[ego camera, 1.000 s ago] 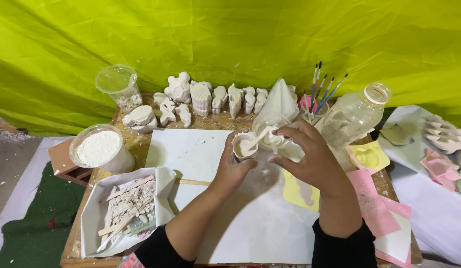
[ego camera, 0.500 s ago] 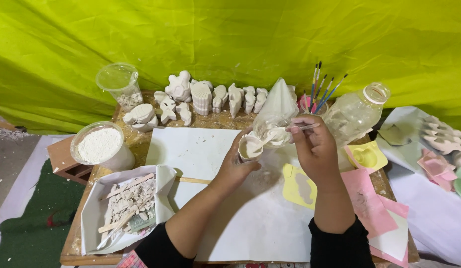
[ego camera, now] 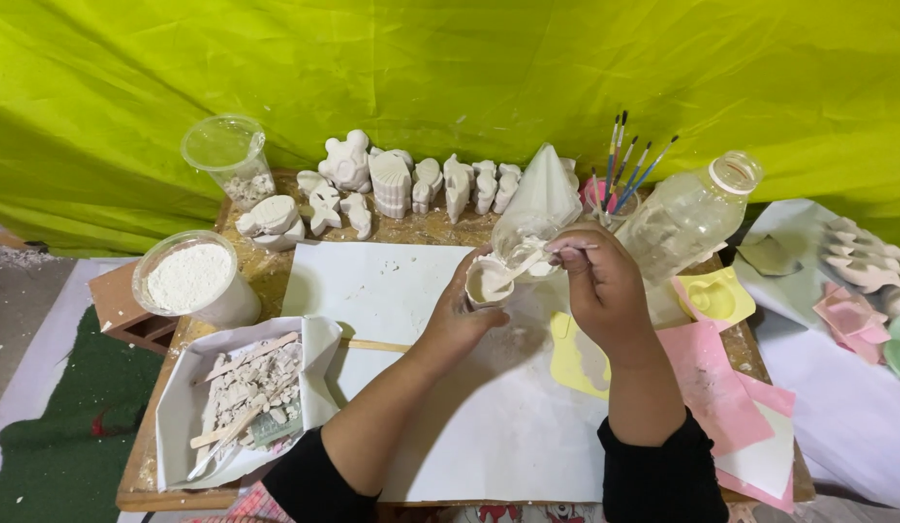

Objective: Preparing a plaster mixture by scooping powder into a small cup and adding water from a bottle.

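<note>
My left hand (ego camera: 457, 326) grips a small cup (ego camera: 488, 284) filled with white plaster mix, held over a white sheet (ego camera: 372, 286) on the wooden table. My right hand (ego camera: 603, 286) pinches a thin wooden stick (ego camera: 524, 266) whose end dips into the cup. Just behind the cup stands a clear plastic cone-shaped bag (ego camera: 539, 201). Both arms wear black sleeves.
A row of white plaster figures (ego camera: 392, 184) lines the back. A tub of white powder (ego camera: 193, 281) and a clear cup (ego camera: 227, 155) stand left; a tray of plaster scraps (ego camera: 247, 392) sits front left. Brushes (ego camera: 629, 169), a plastic bottle (ego camera: 687, 218), yellow (ego camera: 716, 295) and pink moulds (ego camera: 847, 310) lie right.
The crumpled white wrapping seen at the cup a second ago is gone from my hands. My right hand now holds the stick in the cup, which has shifted slightly lower.
</note>
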